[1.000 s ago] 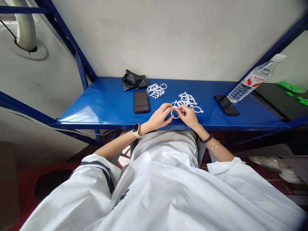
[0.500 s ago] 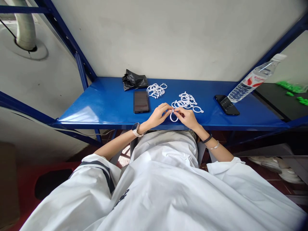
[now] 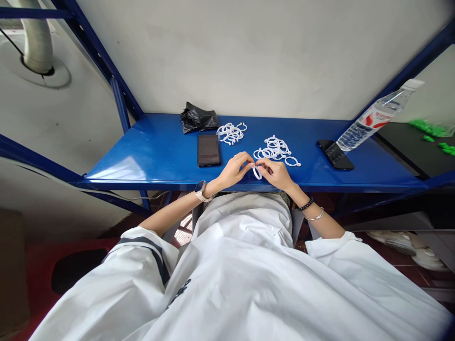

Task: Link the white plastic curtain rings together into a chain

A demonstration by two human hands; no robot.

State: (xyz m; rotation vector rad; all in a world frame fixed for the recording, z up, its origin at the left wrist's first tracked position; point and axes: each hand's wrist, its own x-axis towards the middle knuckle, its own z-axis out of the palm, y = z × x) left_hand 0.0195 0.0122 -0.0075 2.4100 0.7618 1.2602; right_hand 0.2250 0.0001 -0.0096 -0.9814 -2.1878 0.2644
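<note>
Both hands meet above the front edge of the blue metal tabletop (image 3: 159,151), with a small white plastic-looking ring (image 3: 255,174) between them. The left hand (image 3: 235,171) has thumb and forefinger pinched together at the ring's upper end; the right hand (image 3: 275,174) has its thumb and forefinger closed there from the other side. From where I stand the ring is turned so it looks narrow, and the fingertips cover its top, so I can't make out how that end is formed.

Just beyond the right hand lies a tangled heap of white plastic-looking rings (image 3: 274,149), too overlapped to count, a lone white ring (image 3: 292,162) just beside it. A second heap of white rings (image 3: 232,134) sits by a crumpled black plastic bag (image 3: 199,118) and a dark flat rectangular device (image 3: 209,150), its upper right corner blurred out. Far right, bright green pieces (image 3: 428,128) are cut off by the edge of view.
</note>
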